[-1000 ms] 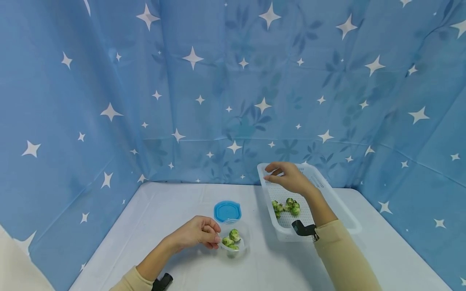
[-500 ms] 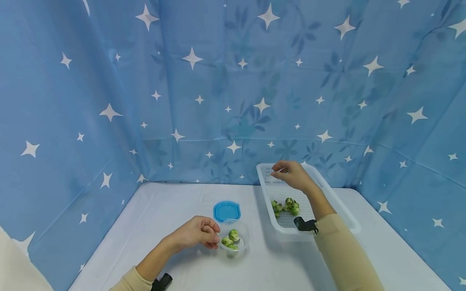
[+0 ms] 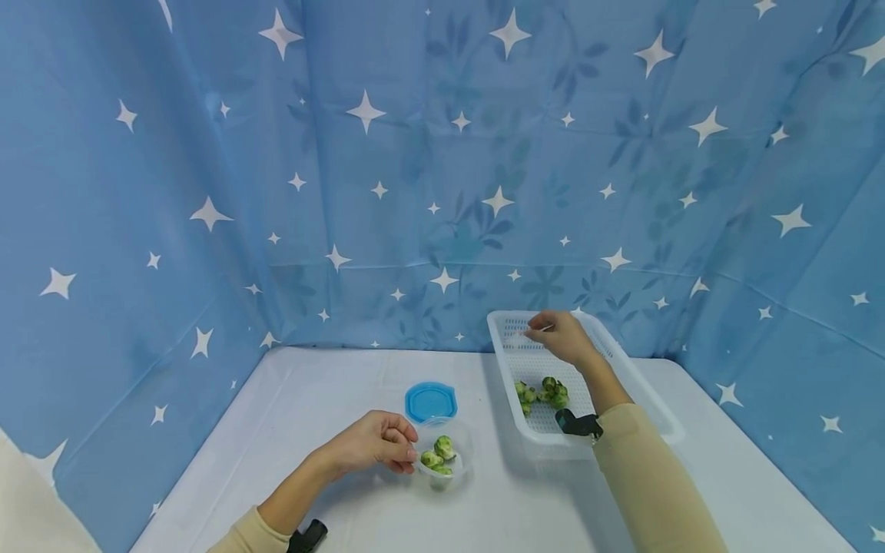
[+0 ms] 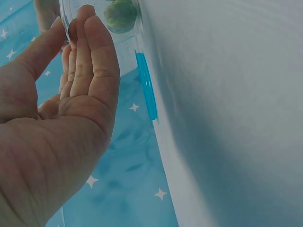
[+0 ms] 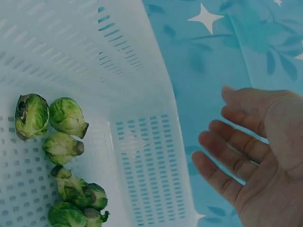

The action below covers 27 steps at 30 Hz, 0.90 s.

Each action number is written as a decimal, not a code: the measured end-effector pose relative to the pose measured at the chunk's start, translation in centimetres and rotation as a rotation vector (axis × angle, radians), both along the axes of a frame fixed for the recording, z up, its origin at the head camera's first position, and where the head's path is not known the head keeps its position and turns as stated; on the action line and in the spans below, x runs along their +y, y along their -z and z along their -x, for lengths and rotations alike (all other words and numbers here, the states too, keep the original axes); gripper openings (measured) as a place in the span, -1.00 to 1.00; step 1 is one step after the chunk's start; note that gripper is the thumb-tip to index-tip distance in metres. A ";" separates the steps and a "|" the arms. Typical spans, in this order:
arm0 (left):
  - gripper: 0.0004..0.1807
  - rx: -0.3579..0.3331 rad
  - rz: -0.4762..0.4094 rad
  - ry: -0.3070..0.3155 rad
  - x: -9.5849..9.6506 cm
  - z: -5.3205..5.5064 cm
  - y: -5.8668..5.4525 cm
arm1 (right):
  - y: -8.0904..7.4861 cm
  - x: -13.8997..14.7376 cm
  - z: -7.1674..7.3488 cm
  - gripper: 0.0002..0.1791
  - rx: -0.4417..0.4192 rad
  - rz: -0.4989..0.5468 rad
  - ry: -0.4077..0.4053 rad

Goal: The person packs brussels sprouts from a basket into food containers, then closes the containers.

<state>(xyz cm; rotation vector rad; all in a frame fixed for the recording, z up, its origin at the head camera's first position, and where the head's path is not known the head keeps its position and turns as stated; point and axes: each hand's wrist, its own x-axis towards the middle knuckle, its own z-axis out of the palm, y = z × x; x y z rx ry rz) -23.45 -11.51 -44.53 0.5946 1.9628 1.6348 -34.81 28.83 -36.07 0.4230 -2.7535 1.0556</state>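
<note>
My left hand [image 3: 382, 442] pinches the rim of a round clear container [image 3: 462, 455] between thumb and fingers. Several Brussels sprouts [image 3: 444, 446] lie in that container, one of them also showing at the top of the left wrist view [image 4: 120, 16]. Over the far part of a white perforated plastic basket [image 3: 520, 427] is my right hand [image 3: 561, 338], holding nothing, its fingers relaxed and apart in the right wrist view [image 5: 255, 146]. More Brussels sprouts [image 5: 66, 116] sit on the basket floor, grouped toward its left side in the head view.
A blue lid [image 3: 431, 402] lies flat on the white table [image 3: 332, 384], just behind the clear container. Blue curtains [image 3: 415, 192] with white stars stand around the table's back and sides. The basket walls rise on the right, close to the back curtain.
My right hand has shifted a little to the right above the basket, its fingers drawing closer together. The left hand and the container stay where they were.
</note>
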 end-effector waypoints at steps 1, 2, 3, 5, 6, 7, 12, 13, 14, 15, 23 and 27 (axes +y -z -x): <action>-0.65 -0.003 0.000 0.001 0.0 0.0 0.0 | 0.3 0.2 0.1 -0.60 -0.003 0.000 0.011; -0.66 -0.005 0.001 0.001 0.0 0.0 0.0 | 0.5 0.4 0.2 -0.61 -0.009 0.003 0.020; -0.66 -0.008 0.001 0.002 0.0 0.0 0.0 | 0.8 0.6 0.2 -0.61 -0.013 0.001 0.025; -0.66 -0.011 0.003 0.001 0.1 0.0 0.0 | 1.3 0.9 0.4 -0.63 -0.023 -0.011 0.039; -0.66 -0.013 0.003 0.000 0.1 0.0 -0.1 | 1.6 1.1 0.5 -0.64 -0.029 -0.018 0.040; -0.66 -0.012 0.003 -0.001 0.0 0.0 -0.1 | 1.8 1.2 0.7 -0.65 -0.035 -0.024 0.043; -0.66 -0.010 0.001 0.000 0.0 0.0 -0.1 | 2.6 1.6 1.2 -0.62 -0.084 -0.037 0.052; -0.65 -0.010 0.000 0.001 0.0 0.0 -0.1 | 2.7 1.7 1.2 -0.62 -0.098 -0.037 0.051; -0.65 -0.011 0.000 0.002 0.0 0.0 -0.1 | 2.9 1.7 1.3 -0.62 -0.114 -0.034 0.047; -0.65 -0.012 -0.001 0.003 0.0 0.1 -0.1 | 3.0 1.7 1.3 -0.63 -0.128 -0.031 0.042; -0.64 -0.019 0.000 -0.001 0.0 0.1 -0.1 | 3.5 0.8 1.3 -0.67 -0.187 -0.056 -0.074; -0.64 -0.015 0.002 -0.002 0.0 0.1 -0.2 | 3.4 0.0 1.1 -0.67 -0.244 -0.125 -0.128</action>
